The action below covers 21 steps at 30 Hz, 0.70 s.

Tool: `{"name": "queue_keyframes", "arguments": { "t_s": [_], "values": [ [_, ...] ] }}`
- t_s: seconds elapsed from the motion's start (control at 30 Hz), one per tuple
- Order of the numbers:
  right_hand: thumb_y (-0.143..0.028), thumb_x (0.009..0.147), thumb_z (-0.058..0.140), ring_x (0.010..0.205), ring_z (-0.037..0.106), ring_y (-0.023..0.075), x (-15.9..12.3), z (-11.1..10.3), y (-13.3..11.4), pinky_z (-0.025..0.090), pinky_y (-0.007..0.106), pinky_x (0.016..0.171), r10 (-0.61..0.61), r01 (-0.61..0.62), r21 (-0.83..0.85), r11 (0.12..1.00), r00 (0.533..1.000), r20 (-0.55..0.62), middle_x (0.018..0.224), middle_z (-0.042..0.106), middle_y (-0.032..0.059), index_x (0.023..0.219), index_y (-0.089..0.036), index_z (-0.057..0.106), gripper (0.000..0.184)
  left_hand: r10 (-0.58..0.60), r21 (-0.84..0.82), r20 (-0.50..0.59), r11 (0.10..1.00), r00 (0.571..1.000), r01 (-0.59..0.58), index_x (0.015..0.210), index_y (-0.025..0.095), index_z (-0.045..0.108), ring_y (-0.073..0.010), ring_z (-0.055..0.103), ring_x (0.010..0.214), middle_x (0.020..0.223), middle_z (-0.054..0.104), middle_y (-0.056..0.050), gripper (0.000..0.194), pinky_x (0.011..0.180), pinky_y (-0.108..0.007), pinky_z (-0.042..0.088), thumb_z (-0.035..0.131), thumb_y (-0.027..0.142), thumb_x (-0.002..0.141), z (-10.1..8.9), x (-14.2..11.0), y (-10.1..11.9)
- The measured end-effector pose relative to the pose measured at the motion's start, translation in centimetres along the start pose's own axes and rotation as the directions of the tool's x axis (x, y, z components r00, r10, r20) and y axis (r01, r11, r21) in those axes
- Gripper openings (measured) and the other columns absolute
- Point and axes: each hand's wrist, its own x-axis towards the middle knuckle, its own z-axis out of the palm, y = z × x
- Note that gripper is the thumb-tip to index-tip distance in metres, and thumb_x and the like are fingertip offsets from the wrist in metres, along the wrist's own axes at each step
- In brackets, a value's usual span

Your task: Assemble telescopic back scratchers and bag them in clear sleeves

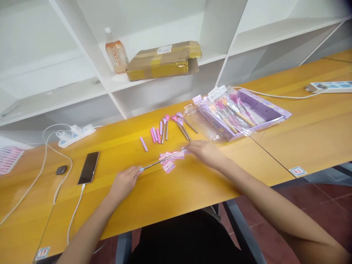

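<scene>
A thin metal telescopic rod (165,159) stretches between my two hands above the table, apparently a back scratcher drawn out long. My left hand (126,182) is closed on its near end, where a bit of pale blue shows. The far end sits in the closed fingers of my right hand (202,151), which hide it. Under the rod lie several small pink printed cards (168,167). Beyond them are several short back scratchers (167,126) with pink and purple hand-shaped heads, beside several loose pink and purple handle tubes (155,135).
A purple box (264,106) with bagged back scratchers (233,112) stands at right. To the left lie a phone (88,168), charging cables, a small black object (61,169) and a power strip (77,135). A bottle (117,55) and cardboard box (165,60) occupy the shelf.
</scene>
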Motion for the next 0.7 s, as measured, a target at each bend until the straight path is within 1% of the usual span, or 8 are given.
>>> {"name": "queue_keyframes", "arguments": {
  "t_s": [0.07,0.1,0.13,0.2,0.3,0.47,0.57,0.7],
  "values": [
    [-0.011,0.109,0.058,0.093,0.074,0.0229,2.6,2.3,-3.8,0.053,0.033,0.084,-0.078,0.083,-0.049,0.995,0.993,0.094,0.104,0.078,0.0102,0.12,-0.016,0.076,0.021,0.023,0.019,0.029,1.0,0.999,-0.024,0.117,0.021,0.077,-0.0192,0.078,0.078,0.093,0.082,-0.008,0.042,0.068,-0.027,0.057,0.04,0.041,0.121,1.2,2.0,2.0],
    [-0.009,0.108,0.06,0.094,0.074,0.0237,3.5,3.1,-5.4,0.053,0.035,0.085,-0.073,0.083,-0.077,0.994,0.99,0.123,0.108,0.078,0.0121,0.12,-0.015,0.076,0.021,0.023,0.034,0.044,0.999,0.999,-0.025,0.116,0.021,0.077,-0.0188,0.076,0.075,0.091,0.081,-0.007,0.043,0.065,-0.027,0.054,0.039,0.041,0.121,1.6,2.8,2.6],
    [-0.009,0.108,0.062,0.095,0.074,0.0242,4.0,3.8,-6.5,0.054,0.035,0.086,-0.083,0.094,-0.072,0.993,0.985,0.151,0.11,0.078,0.0129,0.121,-0.014,0.075,0.02,0.027,0.04,0.067,0.999,0.997,-0.03,0.115,0.021,0.077,-0.0185,0.075,0.073,0.089,0.08,-0.007,0.044,0.064,-0.028,0.053,0.037,0.041,0.121,1.8,3.2,2.9],
    [-0.011,0.108,0.063,0.101,0.074,0.0251,4.5,4.4,-7.6,0.054,0.037,0.09,-0.094,0.1,-0.032,0.994,0.982,0.161,0.117,0.077,0.0142,0.128,-0.014,0.073,0.022,0.042,0.033,0.096,0.998,0.994,-0.045,0.114,0.021,0.076,-0.0188,0.075,0.074,0.091,0.08,-0.006,0.046,0.064,-0.028,0.053,0.036,0.042,0.121,1.8,3.3,2.9],
    [-0.014,0.11,0.064,0.108,0.074,0.0261,4.2,4.6,-7.7,0.054,0.039,0.094,-0.122,0.121,0.017,0.992,0.986,0.109,0.122,0.077,0.0135,0.136,-0.015,0.07,0.026,0.064,-0.011,0.114,0.998,0.991,-0.063,0.117,0.02,0.075,-0.0211,0.079,0.084,0.099,0.082,-0.007,0.044,0.072,-0.03,0.058,0.037,0.042,0.121,1.3,2.4,2.1],
    [-0.021,0.111,0.066,0.103,0.072,0.026,4.5,4.5,-7.7,0.047,0.037,0.084,-0.133,0.134,-0.028,0.991,0.99,0.053,0.114,0.076,0.0116,0.123,-0.015,0.071,0.014,0.028,-0.063,0.124,0.998,0.992,-0.02,0.121,0.022,0.074,-0.0217,0.08,0.09,0.106,0.083,-0.007,0.039,0.078,-0.031,0.06,0.041,0.042,0.12,0.6,1.5,1.8],
    [-0.02,0.11,0.067,0.101,0.069,0.0251,4.8,4.1,-7.9,0.042,0.037,0.081,-0.141,0.144,-0.045,0.989,0.988,0.057,0.111,0.076,0.0101,0.121,-0.015,0.071,0.012,0.04,-0.027,0.105,0.999,0.994,-0.037,0.12,0.022,0.074,-0.0211,0.078,0.086,0.102,0.081,-0.007,0.037,0.074,-0.03,0.057,0.042,0.042,0.12,0.4,1.6,1.8],
    [-0.018,0.111,0.067,0.099,0.068,0.0247,4.8,4.0,-8.2,0.038,0.038,0.081,-0.118,0.12,-0.067,0.99,0.992,0.035,0.11,0.076,0.0094,0.123,-0.014,0.071,0.013,0.079,0.098,0.118,0.991,0.99,-0.09,0.108,0.02,0.073,-0.021,0.072,0.08,0.093,0.077,-0.007,0.037,0.07,-0.032,0.052,0.042,0.037,0.12,0.6,2.3,2.2]
  ]
}}
